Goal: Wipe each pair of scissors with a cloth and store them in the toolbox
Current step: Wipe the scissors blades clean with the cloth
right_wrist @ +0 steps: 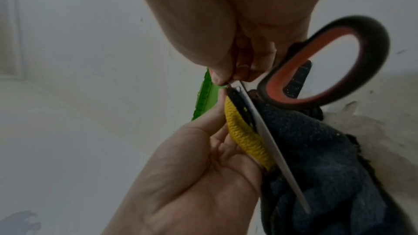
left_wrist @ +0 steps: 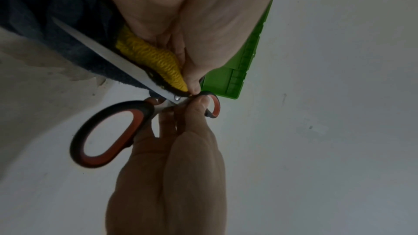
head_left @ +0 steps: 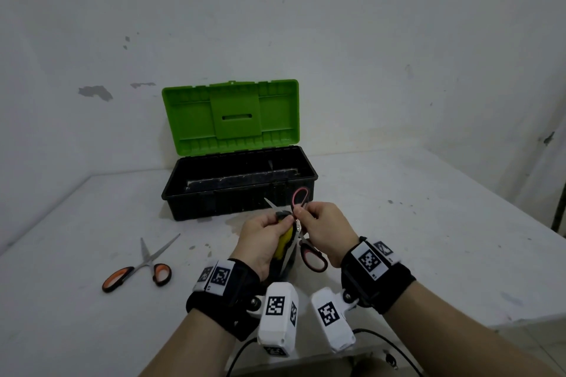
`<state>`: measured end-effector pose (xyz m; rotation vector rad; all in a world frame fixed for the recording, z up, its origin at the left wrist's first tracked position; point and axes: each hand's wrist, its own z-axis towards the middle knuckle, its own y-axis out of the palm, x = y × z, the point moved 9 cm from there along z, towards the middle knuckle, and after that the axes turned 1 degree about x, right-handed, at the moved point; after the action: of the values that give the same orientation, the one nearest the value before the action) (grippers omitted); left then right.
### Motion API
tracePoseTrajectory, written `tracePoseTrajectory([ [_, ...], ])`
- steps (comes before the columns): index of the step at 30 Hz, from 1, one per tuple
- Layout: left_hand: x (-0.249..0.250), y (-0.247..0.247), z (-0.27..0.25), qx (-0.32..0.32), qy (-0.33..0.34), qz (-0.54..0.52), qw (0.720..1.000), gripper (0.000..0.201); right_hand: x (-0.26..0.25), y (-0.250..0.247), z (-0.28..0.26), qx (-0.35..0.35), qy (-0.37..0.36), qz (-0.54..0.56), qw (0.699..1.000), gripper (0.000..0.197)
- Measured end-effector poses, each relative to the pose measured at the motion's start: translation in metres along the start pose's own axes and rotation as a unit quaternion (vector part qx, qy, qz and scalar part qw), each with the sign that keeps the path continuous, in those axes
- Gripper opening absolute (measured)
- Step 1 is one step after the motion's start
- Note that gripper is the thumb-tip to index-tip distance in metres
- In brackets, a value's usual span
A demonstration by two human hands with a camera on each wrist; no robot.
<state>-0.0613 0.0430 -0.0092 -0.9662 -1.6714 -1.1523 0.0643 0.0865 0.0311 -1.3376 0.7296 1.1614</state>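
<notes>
A pair of red-and-black-handled scissors (head_left: 313, 258) is held spread open above the table, in front of the toolbox. My left hand (head_left: 283, 220) grips a dark cloth with a yellow patch (left_wrist: 151, 56) wrapped against one blade (left_wrist: 117, 58). My right hand (head_left: 301, 213) pinches the scissors at the pivot, and one handle loop (right_wrist: 373, 42) hangs free. A second pair with orange-and-black handles (head_left: 137, 266) lies open on the table to the left. The toolbox (head_left: 239, 193) stands open with its green lid (head_left: 229, 113) upright.
The white table (head_left: 428, 239) runs to a wall behind the toolbox and has edges at the right and front. Cables hang below the front edge (head_left: 382, 343). The black toolbox tray looks dark inside, and its contents cannot be made out.
</notes>
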Motion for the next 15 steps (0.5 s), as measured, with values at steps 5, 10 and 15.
tracePoseTrajectory([
  [5, 0.002, 0.001, -0.002, 0.015, -0.002, -0.03, 0.999, 0.012, -0.006, -0.002, 0.002, -0.011, -0.01, -0.027, 1.0, 0.04],
  [10, 0.013, -0.012, 0.004, 0.057, -0.001, -0.061, 0.996, 0.014, -0.003, 0.001, 0.002, -0.024, 0.017, 0.012, 0.999, 0.036],
  [15, 0.044, -0.049, 0.013, 0.107, 0.03, -0.133, 0.985, 0.006, 0.011, -0.003, -0.01, -0.051, 0.066, 0.124, 0.989, 0.033],
])
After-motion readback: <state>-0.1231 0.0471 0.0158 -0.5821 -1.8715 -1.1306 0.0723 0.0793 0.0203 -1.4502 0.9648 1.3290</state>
